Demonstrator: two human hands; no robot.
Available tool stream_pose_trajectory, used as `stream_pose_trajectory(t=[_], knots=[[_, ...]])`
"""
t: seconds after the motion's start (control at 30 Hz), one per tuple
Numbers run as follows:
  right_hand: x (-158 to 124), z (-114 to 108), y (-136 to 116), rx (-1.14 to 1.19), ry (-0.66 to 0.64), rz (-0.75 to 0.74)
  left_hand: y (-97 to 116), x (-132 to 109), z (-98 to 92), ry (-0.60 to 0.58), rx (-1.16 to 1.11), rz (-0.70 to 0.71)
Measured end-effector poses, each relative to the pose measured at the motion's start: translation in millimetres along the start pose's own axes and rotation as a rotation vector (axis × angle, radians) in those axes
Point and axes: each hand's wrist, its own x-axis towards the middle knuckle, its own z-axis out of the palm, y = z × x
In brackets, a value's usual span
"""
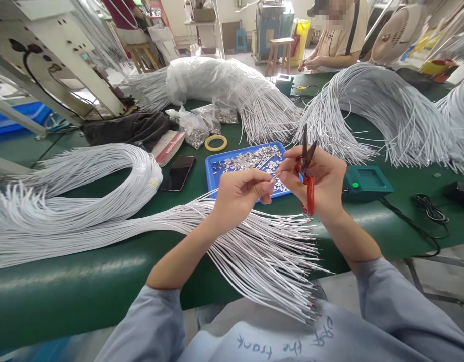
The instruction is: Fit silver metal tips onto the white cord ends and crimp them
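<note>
My left hand [237,193] is closed in a pinch on the end of a white cable, above the front of a blue tray [211,176]. Hooked in my right hand [328,183] is a pair of scissors with red handles [310,196], its dark blades pointing up and slightly apart. The thumb and finger of that hand also meet at the cable's tip, where any small part is too tiny to make out. Small metal terminals [250,158] lie scattered in the tray. Below my hands a fanned bundle of white cables [262,251] spreads across the table edge.
A coiled cable bundle [137,186], a phone [179,173] and yellow tape [216,143] lie left. Bags of metal parts [196,128] and large cable bundles [390,110] stand behind. A green device [368,182] with a cord sits right. Another person [337,45] works across the table.
</note>
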Motion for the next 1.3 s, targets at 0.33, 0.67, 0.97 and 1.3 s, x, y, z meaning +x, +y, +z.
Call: stream_pose_trajectory(t=[0.33,0.67,0.97,1.3], knots=[[3.7,1.5,0.7,-0.002,0.005,0.016,-3.2,-0.4,-0.8,-0.074,-0.168,-0.1],[35.0,-1.4,62.0,-0.297,-0.145,0.19,-2.1,-3.6,2.8,0.004,0.189,0.166],[41.8,-4.6,100.0,-0.754,-0.258,0.311,0.2,-3.5,-1.8,0.004,0.238,0.209],[40.8,-5.8,82.4,-0.586,-0.098,0.217,1.3,-3.6,-1.6,0.04,0.298,0.333]])
